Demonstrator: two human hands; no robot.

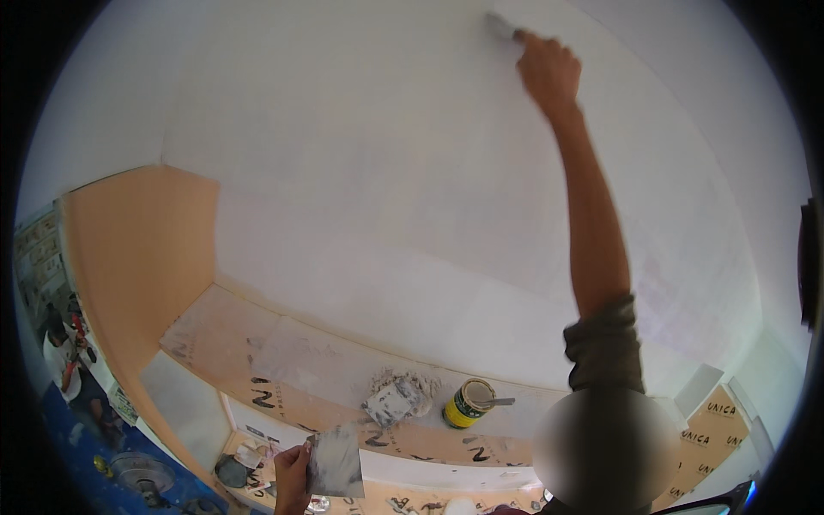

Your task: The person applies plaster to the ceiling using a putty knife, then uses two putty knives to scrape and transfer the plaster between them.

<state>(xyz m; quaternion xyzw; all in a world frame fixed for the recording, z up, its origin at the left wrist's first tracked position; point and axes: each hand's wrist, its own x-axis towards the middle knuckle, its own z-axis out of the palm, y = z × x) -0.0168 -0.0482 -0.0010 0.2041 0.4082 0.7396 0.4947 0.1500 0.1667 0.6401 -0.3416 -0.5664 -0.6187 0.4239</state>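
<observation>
A scraper (500, 26) tilts high, a smeared square plate (336, 464) below.

A large white wall (369, 154) is rising before me, and it is showing some greyish and faintly pinkish patches. At the left, a plain tan panel (142, 249) is standing and meeting this wall at a corner. Along the wall's lower edge a ledge (223, 330) is running, with dark print marking its tan parts. Beyond the panel, lower down, a blue floor (77, 463) is spreading. At the right, a printed brown board (708, 438) is leaning or standing, I cannot tell which. Soft light is falling over the wall.
</observation>
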